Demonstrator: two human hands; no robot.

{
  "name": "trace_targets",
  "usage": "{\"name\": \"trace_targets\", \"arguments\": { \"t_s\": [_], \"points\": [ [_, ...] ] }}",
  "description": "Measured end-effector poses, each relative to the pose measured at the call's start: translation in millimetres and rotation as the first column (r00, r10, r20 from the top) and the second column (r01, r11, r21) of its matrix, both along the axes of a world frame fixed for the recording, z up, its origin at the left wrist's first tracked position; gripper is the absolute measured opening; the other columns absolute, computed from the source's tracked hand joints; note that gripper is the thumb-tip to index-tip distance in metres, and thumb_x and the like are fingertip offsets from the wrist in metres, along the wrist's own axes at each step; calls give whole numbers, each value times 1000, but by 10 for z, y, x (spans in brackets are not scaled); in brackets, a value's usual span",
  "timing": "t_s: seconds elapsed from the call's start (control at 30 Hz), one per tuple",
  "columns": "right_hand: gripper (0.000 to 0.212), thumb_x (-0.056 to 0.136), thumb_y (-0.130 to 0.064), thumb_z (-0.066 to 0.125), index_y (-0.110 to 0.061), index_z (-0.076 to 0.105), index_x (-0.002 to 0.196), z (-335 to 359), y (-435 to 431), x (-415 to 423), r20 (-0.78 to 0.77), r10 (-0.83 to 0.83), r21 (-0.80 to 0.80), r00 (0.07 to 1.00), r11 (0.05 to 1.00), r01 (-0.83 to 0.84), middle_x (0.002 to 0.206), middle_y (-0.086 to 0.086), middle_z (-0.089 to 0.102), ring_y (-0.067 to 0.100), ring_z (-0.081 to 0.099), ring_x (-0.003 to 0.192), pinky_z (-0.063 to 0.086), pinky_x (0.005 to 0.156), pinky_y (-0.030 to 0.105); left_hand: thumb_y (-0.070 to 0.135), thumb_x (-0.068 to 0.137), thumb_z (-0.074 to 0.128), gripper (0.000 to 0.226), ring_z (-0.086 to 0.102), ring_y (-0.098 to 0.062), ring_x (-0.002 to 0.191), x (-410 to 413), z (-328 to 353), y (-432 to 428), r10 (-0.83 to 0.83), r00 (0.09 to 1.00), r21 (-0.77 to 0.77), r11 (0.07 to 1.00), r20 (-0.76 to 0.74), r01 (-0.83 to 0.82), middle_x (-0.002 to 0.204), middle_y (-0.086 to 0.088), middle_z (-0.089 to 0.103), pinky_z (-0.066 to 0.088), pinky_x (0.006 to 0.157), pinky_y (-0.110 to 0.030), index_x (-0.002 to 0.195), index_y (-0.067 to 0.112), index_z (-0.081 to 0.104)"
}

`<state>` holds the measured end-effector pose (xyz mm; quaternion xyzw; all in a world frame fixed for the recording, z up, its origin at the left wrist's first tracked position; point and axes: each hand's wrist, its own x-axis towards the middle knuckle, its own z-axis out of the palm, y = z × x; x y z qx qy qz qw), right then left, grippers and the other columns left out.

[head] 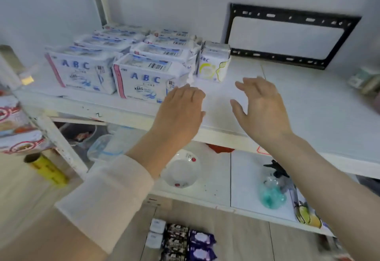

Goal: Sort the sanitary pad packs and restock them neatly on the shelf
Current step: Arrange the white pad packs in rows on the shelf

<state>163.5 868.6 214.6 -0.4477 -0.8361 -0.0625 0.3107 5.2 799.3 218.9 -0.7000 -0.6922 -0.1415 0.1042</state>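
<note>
Two rows of white and blue ABC pad packs (144,78) stand on the white shelf (287,96) at the left. Beside them stands a smaller white and yellow ABC pack (213,65). My left hand (181,112) hovers with fingers straight just right of the front blue pack, holding nothing. Spread wide and empty, my right hand (261,106) sits above the bare shelf board. On the floor below lie several dark and purple packs (185,242).
A black metal bracket (287,38) leans on the wall at the back of the shelf. The lower shelf holds a clear bowl (181,170), plastic containers (102,147) and a spray bottle (273,186). A yellow roll (47,168) lies at the left.
</note>
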Motion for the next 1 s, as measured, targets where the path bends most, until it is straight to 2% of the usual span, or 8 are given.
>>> {"name": "trace_targets", "arguments": {
  "t_s": [0.13,0.27,0.4,0.5,0.7,0.8,0.87,1.0],
  "points": [
    [46,84,-30,41,-1,62,114,-453,-408,72,-14,39,79,999,996,-38,118,20,60,45,49,119,41,95,51,30,98,37,45,17,-18,141,8,-452,-399,17,999,-44,999,38,-15,147,-2,29,6,113,-28,140,17,27],
    [37,85,-21,49,-1,60,114,-946,-935,114,4,73,43,997,996,-73,121,19,58,43,47,122,38,100,51,25,95,45,44,28,-23,137,-4,-929,-789,-12,998,-113,993,56,18,142,-9,39,12,113,-33,136,11,37],
    [37,86,-22,48,-2,61,114,-1440,-1459,90,78,90,-63,993,994,-85,120,19,59,41,48,122,39,101,53,23,90,50,43,42,-29,129,-148,-1421,-1179,-53,996,-188,980,67,65,134,-14,49,25,111,-39,130,7,46],
    [38,87,-23,44,-4,61,116,-1832,-1821,6,120,91,-177,989,982,-69,121,17,59,39,47,124,35,105,52,21,81,55,39,57,-32,113,-343,-1819,-1453,-117,992,-238,963,57,127,118,-16,61,40,100,-45,115,4,59],
    [33,87,-23,44,-9,60,112,-2813,-2474,-396,141,34,-325,989,946,14,113,14,63,37,54,117,42,98,50,18,85,57,37,51,-32,120,-939,-2717,-2043,-132,978,-436,880,160,190,126,-16,55,33,107,-42,119,3,55],
    [33,86,-24,41,-14,51,116,-3214,-2678,-584,179,44,-403,983,914,32,112,13,63,34,52,116,44,95,48,14,68,74,34,65,-30,100,-1173,-3111,-2256,-193,967,-447,859,166,248,106,-14,67,48,89,-47,99,5,66],
    [36,85,-25,41,-11,59,113,-3402,-2752,-641,208,59,-451,976,892,42,110,14,64,35,55,113,48,92,48,9,52,85,46,68,-30,92,-1293,-3380,-2351,-177,967,-492,835,185,247,98,-13,69,51,82,-48,94,5,67],
    [38,83,-26,43,-10,66,108,-3779,-2805,-661,264,40,-531,964,840,111,108,14,65,37,60,107,50,86,48,9,54,84,46,68,-30,93,-1395,-3861,-2456,-136,962,-515,822,239,244,99,-12,69,52,80,-45,96,6,66]
  ]
}}
